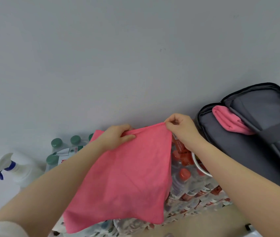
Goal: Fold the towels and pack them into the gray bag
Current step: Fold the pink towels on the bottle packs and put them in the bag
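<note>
One folded pink towel (230, 121) is already tucked into the open gray bag (248, 147). A second pink towel (127, 177) is held up unfolded, gripped along its top edge by the left hand (117, 137) and pinched at its corner by the right hand (182, 129); folding and packing are judged still to come

Pink towel (127, 175), plain. Second folded pink towel (228, 121) in gray bag (238, 151), black zipper edging. Green-capped bottles (57, 142), red-capped bottles (184, 173) with red labels. White spray bottle (16, 166), blue trigger. Wall (118, 57) pale gray.
</note>
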A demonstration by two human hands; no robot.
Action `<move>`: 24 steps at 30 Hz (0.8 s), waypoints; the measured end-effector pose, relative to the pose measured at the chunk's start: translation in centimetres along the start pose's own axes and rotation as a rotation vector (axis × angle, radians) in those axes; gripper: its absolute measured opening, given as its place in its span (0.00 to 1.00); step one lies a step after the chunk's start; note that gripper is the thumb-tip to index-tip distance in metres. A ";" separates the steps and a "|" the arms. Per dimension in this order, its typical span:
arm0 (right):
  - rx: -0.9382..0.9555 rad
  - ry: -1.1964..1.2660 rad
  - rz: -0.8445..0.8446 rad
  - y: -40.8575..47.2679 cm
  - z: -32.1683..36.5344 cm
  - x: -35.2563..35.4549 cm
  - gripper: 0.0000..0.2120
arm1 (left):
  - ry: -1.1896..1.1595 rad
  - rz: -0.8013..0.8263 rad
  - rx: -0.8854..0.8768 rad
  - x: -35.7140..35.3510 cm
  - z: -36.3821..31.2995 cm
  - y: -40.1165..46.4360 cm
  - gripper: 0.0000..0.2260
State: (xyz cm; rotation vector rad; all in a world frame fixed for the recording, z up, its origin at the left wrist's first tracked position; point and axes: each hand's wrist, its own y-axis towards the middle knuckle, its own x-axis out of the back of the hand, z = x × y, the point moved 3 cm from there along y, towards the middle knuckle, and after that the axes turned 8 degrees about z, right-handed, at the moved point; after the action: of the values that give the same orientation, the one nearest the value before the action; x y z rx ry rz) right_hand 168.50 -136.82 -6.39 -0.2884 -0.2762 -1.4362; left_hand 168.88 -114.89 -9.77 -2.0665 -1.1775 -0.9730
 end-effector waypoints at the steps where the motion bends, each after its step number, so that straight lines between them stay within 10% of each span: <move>1: 0.006 0.013 -0.035 0.0 0.0 -0.1 0.14 | 0.012 0.005 0.020 0.5 0.8 -0.6 0.13; 13: -0.014 0.048 -0.336 -1.2 -0.7 0.0 0.08 | -0.164 -0.108 0.131 5.3 2.9 -8.6 0.15; 24: 0.047 0.334 -0.117 -8.5 1.1 2.7 0.12 | -0.816 -0.755 0.068 2.8 -4.3 -16.1 0.09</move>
State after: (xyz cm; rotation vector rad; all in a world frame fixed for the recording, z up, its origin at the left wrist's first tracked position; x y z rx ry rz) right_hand 160.33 -139.94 -4.16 0.0089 -0.0545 -1.5643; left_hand 154.29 -109.56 -3.18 -2.0230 -2.4777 -0.3103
